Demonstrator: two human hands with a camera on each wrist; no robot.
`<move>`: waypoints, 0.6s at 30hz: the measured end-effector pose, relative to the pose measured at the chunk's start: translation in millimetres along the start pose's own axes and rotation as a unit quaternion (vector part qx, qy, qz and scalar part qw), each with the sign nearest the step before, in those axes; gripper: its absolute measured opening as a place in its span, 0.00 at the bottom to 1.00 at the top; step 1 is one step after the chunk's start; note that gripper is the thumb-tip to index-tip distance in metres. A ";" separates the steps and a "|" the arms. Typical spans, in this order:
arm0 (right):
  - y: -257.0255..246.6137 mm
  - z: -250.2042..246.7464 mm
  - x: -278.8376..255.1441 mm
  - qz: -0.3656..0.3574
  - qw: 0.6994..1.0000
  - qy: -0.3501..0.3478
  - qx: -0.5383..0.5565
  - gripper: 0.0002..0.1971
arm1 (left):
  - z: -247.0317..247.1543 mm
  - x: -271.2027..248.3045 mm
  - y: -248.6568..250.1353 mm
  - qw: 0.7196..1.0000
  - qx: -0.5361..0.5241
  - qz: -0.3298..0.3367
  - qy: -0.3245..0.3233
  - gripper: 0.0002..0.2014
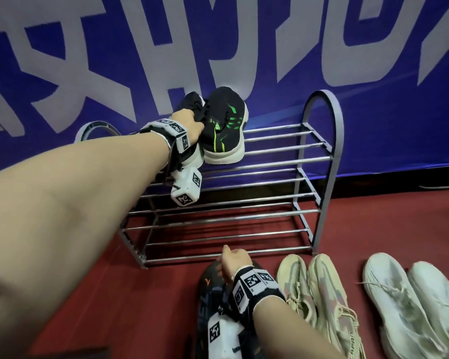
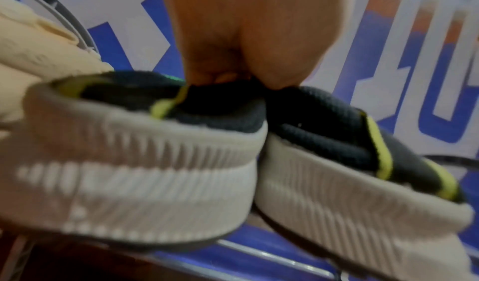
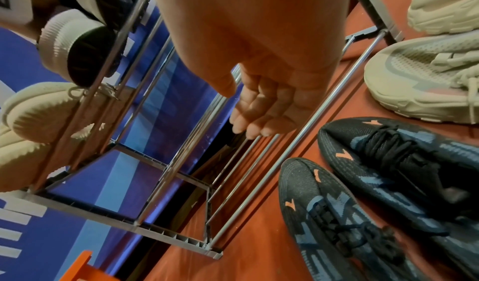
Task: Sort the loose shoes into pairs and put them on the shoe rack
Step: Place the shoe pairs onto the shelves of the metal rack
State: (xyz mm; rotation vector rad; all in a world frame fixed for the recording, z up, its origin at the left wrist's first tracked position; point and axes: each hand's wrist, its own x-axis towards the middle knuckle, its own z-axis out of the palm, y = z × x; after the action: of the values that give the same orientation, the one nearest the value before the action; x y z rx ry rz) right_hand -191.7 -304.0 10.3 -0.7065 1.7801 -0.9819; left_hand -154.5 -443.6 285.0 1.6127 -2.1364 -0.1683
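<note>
The black-and-green shoes hang as a pair from our left grip, fingers pinched on both collars, soles just touching the rack's top rails. If we let go early, a heel could drop between rails or tip off the front edge. Our right grip hangs loosely curled, empty, above the dark pair on the floor.

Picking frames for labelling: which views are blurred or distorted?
Left wrist view: motion-blurred, the black-and-green shoes' soles smeared under the left hand. Head view: mostly sharp, wide-angle bending the shoe rack. Right wrist view: fairly sharp, strongly tilted, right hand dim.
</note>
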 end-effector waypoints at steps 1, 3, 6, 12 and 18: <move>4.2 0.6 4.7 -0.001 1.000 0.004 -0.008 0.24 | 6.0 0.3 -2.1 1.000 0.008 0.000 -0.007 0.12; 13.3 2.8 18.8 0.008 1.000 0.010 -0.021 0.24 | 15.3 -0.8 -5.8 0.999 0.033 -0.005 -0.033 0.11; 11.7 -3.5 13.8 0.010 1.000 0.017 -0.014 0.28 | 19.9 -3.8 -7.3 0.998 0.042 -0.011 -0.046 0.10; -0.9 -20.5 -13.7 0.034 0.999 -0.005 0.039 0.26 | 20.6 -7.0 -9.8 0.999 0.000 -0.050 -0.018 0.20; -5.7 -18.3 -22.4 0.007 0.999 0.022 0.023 0.23 | 13.8 -35.0 -37.7 0.981 -0.100 -0.036 0.163 0.18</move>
State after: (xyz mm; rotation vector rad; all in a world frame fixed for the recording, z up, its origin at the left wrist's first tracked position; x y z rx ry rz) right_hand -199.8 -283.3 29.6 -0.6473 1.7928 -1.0325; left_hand -119.8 -424.7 249.2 1.4862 -1.7564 -0.1265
